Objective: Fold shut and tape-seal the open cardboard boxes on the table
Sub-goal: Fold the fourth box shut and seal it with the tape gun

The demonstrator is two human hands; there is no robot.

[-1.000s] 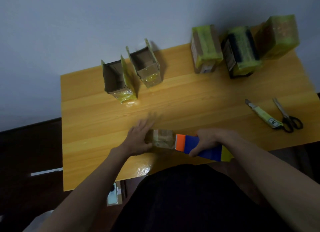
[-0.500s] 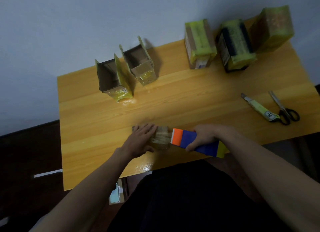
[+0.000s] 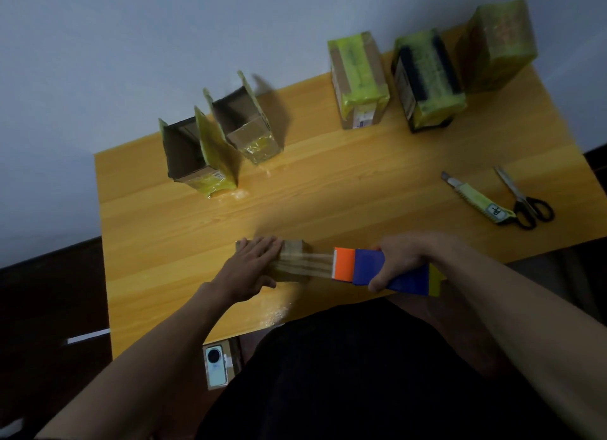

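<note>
- Head view, looking down at a yellow wood table (image 3: 328, 190).
- Left hand (image 3: 249, 269), fingers flat and straight, pressing down on a small cardboard box (image 3: 292, 259) at 6 o'clock, near the front edge.
- Right hand (image 3: 404, 262), fingers curled round a blue and orange tape dispenser (image 3: 377, 269), just to the 3 o'clock side of the box.
- Clear tape (image 3: 312, 264) stretched from the orange end across to the box top.
- Two open boxes (image 3: 197, 154) at 11 o'clock, flaps standing up, touching or nearly so; not yet shut.
- Three sealed boxes (image 3: 358, 78) at 1 o'clock, wrapped in yellow-green tape, side by side by the wall.
- Utility knife (image 3: 476, 198) and scissors (image 3: 522, 198) at 3 o'clock, lying close together, well apart from the hands.
- Phone (image 3: 215, 365) below the table edge at 7 o'clock.
- Step in hand, most likely: taping the small box shut, with the strip partly laid.
- Next move, as a guess: keep the box pinned flat, pull the tape tight past the box edge, then cut or tear it and rub the end down.
- After that, probably: fold the flaps of the two open boxes at 11 o'clock.
</note>
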